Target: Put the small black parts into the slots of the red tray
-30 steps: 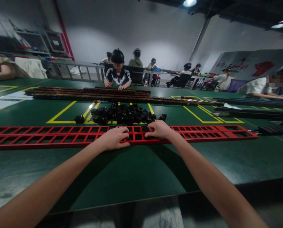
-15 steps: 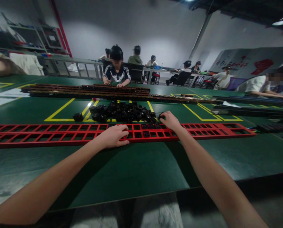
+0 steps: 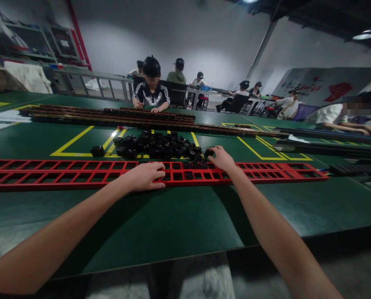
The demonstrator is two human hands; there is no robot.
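A long red slotted frame [image 3: 79,182] lies across the green table in front of me. My left hand [image 3: 149,176] rests over it, fingers bent across the slots and thumb at the near rail, gripping it. Several black square pieces sit in slots right of that hand, one of them [image 3: 188,175] in the near row. Just beyond the far rail, my right hand [image 3: 220,158] pinches a small black block [image 3: 209,152] between thumb and fingers. This block is at the right edge of a heap of loose black blocks [image 3: 160,145].
One black block [image 3: 97,151] stands apart, left of the heap. Behind the heap lie long dark brown strips [image 3: 110,116]; more black strips [image 3: 310,146] lie at right. A person [image 3: 151,89] sits across the table, and others work further back.
The view has shifted slightly, so the frame and heap appear a little further left. Both hands hold nearly the same places on and beside the frame.
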